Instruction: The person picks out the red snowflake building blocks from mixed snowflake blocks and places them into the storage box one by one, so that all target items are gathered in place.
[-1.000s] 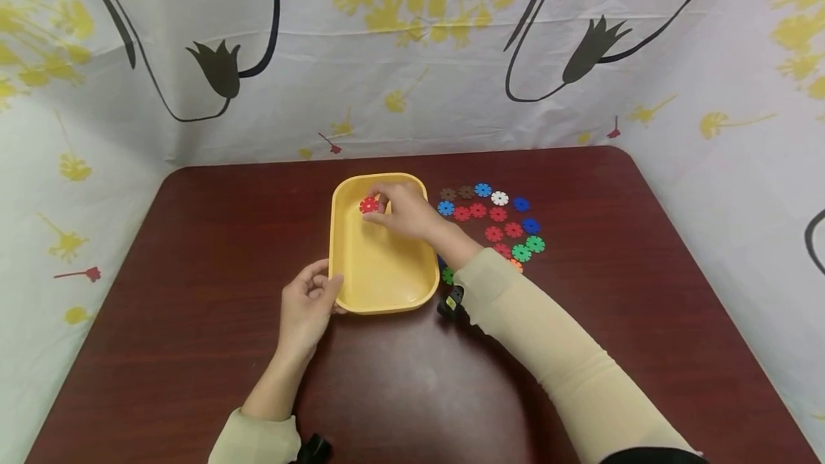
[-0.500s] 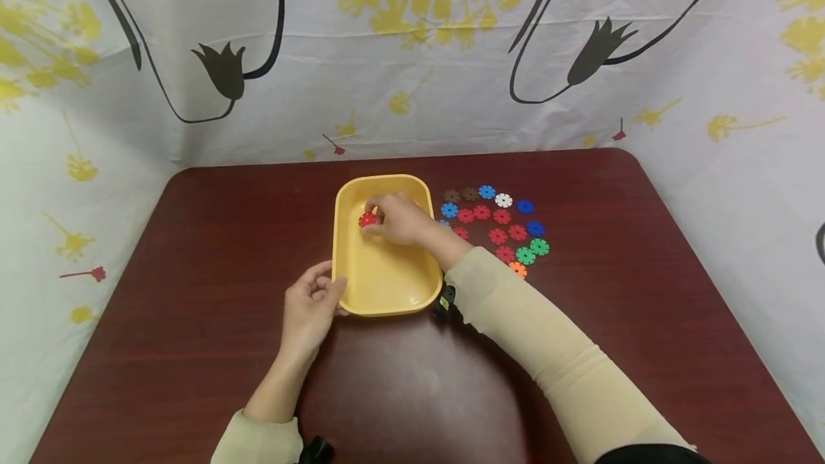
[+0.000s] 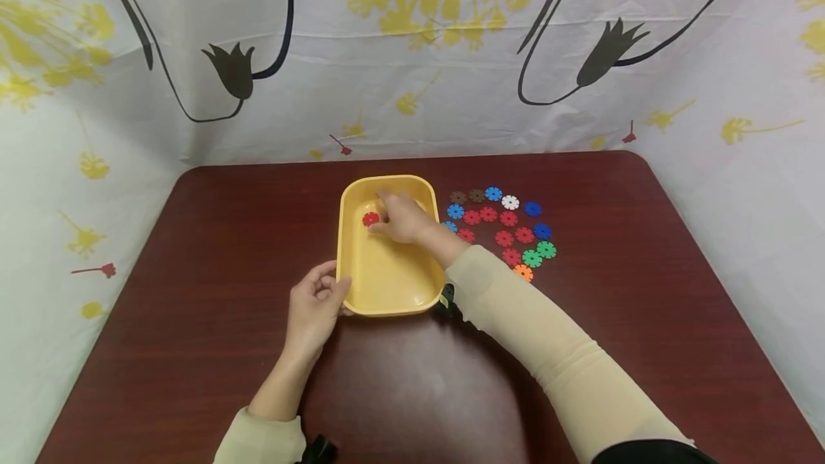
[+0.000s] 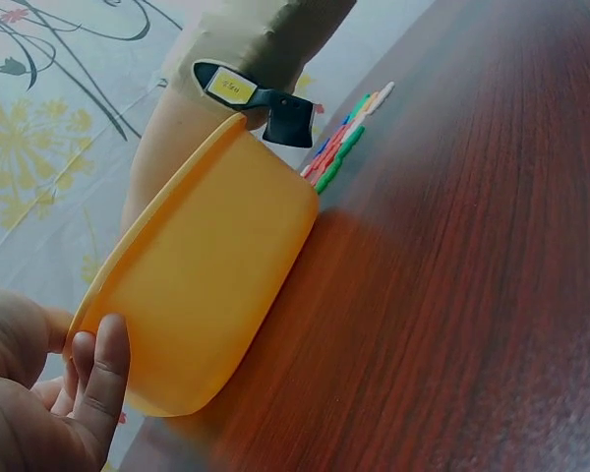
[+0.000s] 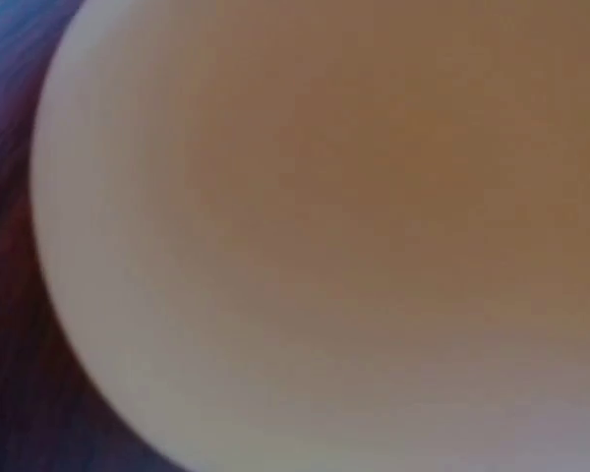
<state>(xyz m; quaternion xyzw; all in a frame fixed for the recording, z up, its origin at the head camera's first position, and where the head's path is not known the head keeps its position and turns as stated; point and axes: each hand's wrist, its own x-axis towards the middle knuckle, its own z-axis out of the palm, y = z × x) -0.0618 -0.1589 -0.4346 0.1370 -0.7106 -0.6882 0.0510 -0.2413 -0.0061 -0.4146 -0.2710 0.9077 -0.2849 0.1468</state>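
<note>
A yellow tray [image 3: 387, 292] lies on the dark red table. The left hand [image 3: 316, 310] grips its lower left edge, thumb over the rim; the left wrist view shows that hand [image 4: 49, 383] on the outer side of the tray [image 4: 202, 265]. Inside the tray's upper part is one red notched disc [image 3: 370, 219]. Over it reaches the right hand [image 3: 404, 219], thumb and index finger spread apart just right of the disc, not pinching it. A blurred pale surface fills most of the right wrist view, and no fingers show there.
Right of the tray lie several loose discs: brown, blue, a white one [image 3: 510, 203], red, green [image 3: 546, 249] and an orange one [image 3: 523, 273]. The right forearm [image 3: 535, 335] crosses the table beside them. A patterned cloth [image 3: 451, 113] hangs behind the table.
The right hand's thumb and index finger have parted from the red disc, which they pinched before. Earlier that hand moved slightly down within the tray. The left hand keeps its grip.
</note>
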